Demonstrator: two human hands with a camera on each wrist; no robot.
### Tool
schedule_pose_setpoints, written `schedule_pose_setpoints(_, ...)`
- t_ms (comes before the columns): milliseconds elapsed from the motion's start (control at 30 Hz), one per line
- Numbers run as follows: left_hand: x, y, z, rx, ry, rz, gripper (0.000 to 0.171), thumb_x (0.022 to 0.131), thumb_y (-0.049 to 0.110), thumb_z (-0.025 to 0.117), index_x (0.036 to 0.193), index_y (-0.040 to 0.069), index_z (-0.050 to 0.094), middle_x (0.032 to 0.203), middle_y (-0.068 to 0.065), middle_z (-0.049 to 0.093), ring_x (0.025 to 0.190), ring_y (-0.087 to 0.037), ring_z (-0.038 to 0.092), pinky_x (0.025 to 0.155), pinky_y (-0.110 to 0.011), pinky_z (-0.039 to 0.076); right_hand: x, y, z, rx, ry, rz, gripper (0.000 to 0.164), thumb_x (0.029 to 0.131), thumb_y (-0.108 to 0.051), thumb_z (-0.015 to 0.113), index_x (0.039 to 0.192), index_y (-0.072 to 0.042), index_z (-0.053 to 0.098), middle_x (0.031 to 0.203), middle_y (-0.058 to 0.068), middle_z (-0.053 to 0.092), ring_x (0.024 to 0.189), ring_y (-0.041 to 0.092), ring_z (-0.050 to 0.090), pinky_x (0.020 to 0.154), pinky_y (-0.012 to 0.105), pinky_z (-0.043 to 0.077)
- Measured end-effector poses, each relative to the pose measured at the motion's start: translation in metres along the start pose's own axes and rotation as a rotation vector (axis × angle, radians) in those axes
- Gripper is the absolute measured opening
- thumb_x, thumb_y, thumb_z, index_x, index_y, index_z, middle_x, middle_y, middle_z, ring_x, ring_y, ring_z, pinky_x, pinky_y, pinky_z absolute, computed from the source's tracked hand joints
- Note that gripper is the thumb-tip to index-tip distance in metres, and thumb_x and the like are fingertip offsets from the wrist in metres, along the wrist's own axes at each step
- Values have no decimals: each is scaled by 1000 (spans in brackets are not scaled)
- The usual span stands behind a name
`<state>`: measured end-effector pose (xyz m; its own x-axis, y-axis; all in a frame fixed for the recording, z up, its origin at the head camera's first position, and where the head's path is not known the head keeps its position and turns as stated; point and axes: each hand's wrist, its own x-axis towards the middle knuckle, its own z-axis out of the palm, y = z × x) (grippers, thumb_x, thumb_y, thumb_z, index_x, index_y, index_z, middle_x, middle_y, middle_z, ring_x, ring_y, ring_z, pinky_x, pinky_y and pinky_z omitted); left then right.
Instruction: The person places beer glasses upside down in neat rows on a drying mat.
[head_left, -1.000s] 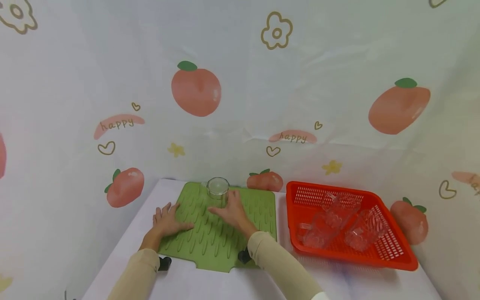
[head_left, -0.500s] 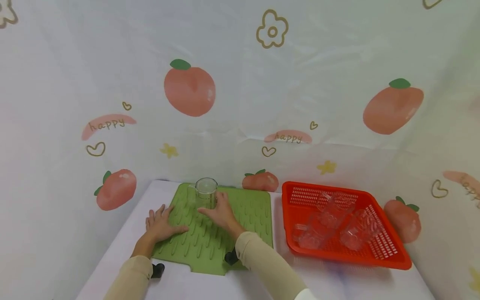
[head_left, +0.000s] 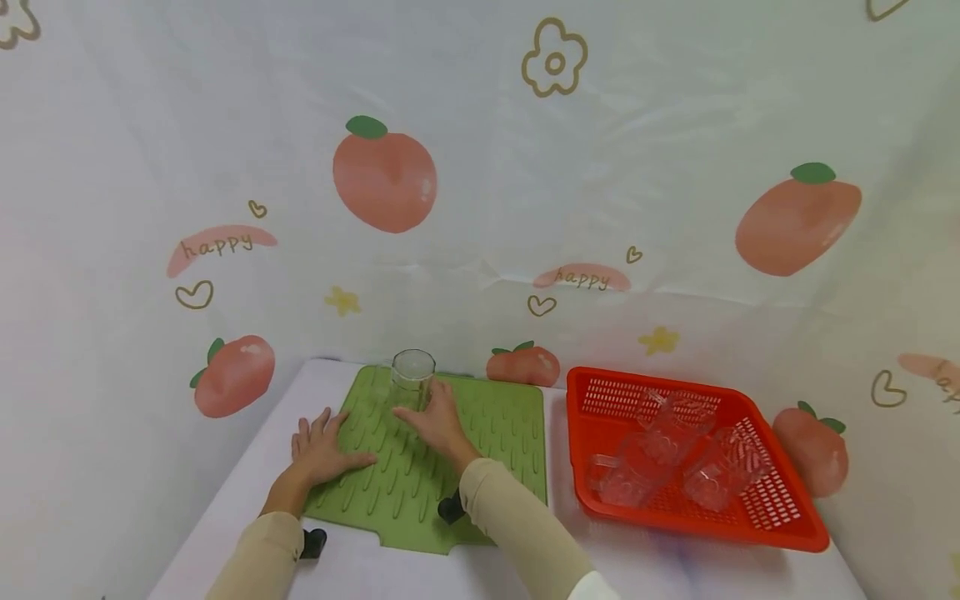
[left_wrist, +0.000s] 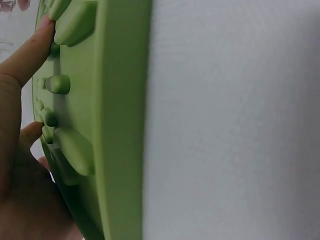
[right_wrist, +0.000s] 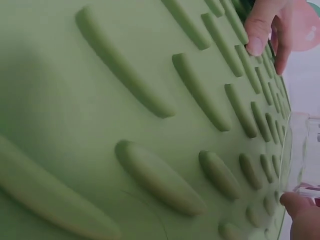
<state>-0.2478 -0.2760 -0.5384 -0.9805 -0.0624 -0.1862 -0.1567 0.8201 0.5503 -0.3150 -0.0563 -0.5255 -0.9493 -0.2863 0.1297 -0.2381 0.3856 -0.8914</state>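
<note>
A clear glass mug stands over the far left part of the green ridged mat, its handle pointing left. My right hand grips the mug low down, thumb on the near side and fingers round the right. At the edge of the right wrist view, the mug's glass wall shows with the thumb and fingers against it. My left hand rests on the mat's left edge with fingers spread. Up close in the left wrist view, the left hand's fingers lie among the mat's raised ridges.
A red plastic basket with perforated sides stands to the right of the mat, holding several clear glass mugs. White cloth covers the table. A white curtain with fruit prints hangs right behind.
The right hand has shifted the mug slightly left and toward the back of the mat. The left hand has stayed at the mat's left edge. The head view has swung a little.
</note>
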Motion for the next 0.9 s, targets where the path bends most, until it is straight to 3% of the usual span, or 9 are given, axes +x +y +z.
schedule_pose_setpoints(367, -1, 2, -2, -6, -3, 1, 116, 77, 59, 82, 159, 1, 25, 165, -35, 5, 149, -65, -13, 116, -79, -3, 12, 0, 11, -20, 19, -6, 70, 90, -29, 79, 147, -6, 47, 136, 17, 48, 121, 28, 56, 101, 48, 51)
schedule_pose_setpoints(900, -2, 2, -2, 7, 12, 16, 115, 77, 58, 82, 159, 1, 26, 165, -35, 9, 149, -65, -11, 116, -80, -2, 19, -2, 25, -41, -17, 3, 70, 92, -28, 77, 148, -5, 41, 139, 15, 45, 126, 27, 54, 107, 47, 49)
